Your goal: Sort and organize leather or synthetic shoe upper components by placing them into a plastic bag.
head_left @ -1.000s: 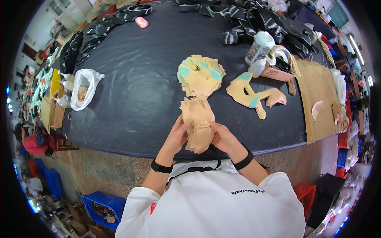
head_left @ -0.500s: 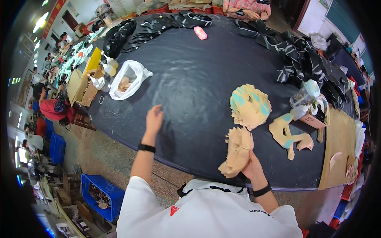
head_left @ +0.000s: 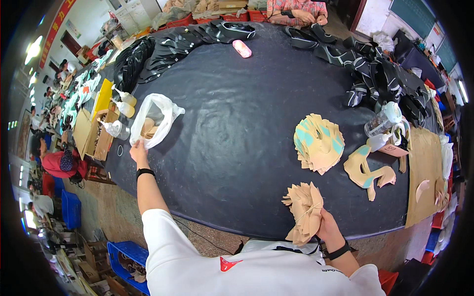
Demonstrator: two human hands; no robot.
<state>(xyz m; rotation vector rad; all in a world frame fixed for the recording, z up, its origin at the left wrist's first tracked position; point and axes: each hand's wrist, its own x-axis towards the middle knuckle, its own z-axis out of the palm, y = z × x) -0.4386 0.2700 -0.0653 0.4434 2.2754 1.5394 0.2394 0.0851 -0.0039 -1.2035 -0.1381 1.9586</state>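
My left hand (head_left: 140, 153) is at the near rim of a white plastic bag (head_left: 170, 118), its fingers closed on the edge. Tan pieces (head_left: 149, 129) lie inside the bag, which gapes upward. Close to the table's near edge, my right hand (head_left: 329, 226) grips a bundle of tan cut pieces (head_left: 305, 209), with a thin band around it. Beyond that bundle lies a round fanned stack of tan pieces (head_left: 316, 160) with mint-green patches. Curved tan pieces (head_left: 360, 165), also patched in green, rest to its right.
Clear bottles (head_left: 385, 121) and a small box (head_left: 395, 149) stand at right. Squeeze bottles (head_left: 126, 101) and an open carton (head_left: 101, 138) are at left. Black shoe-like parts (head_left: 168, 52) line the far edge near a pink item (head_left: 242, 49). Across the table sits another person (head_left: 296, 12).
My left hand has moved left from over the table to the plastic bag's rim and closed there. The bundle in my right hand has shifted slightly right and nearer, away from the round stack.
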